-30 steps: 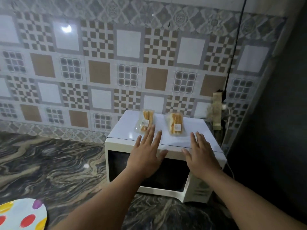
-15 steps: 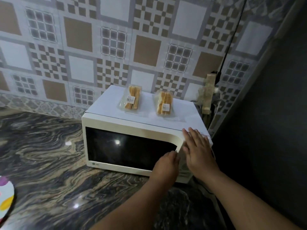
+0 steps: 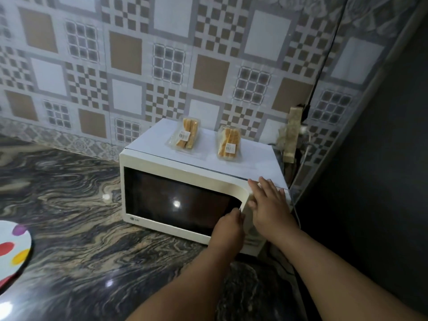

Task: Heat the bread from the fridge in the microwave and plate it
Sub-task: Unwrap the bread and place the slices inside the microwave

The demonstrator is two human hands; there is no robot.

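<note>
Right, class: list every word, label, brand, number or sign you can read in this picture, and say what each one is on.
Nothing here reads clearly.
Left bread pack: white sticker with a barcode, print too small to read.
Right bread pack: white sticker, print blurred.
Microwave: small logo at the door's lower left corner, too blurred to read.
Plate: coloured spots only, no text.

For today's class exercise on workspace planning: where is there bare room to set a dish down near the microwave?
The marble counter lies bare between the microwave and the spotted plate at the left edge. The microwave top is partly taken by two bread packs. The right side is crowded: both hands, cables, dark wall.
</note>
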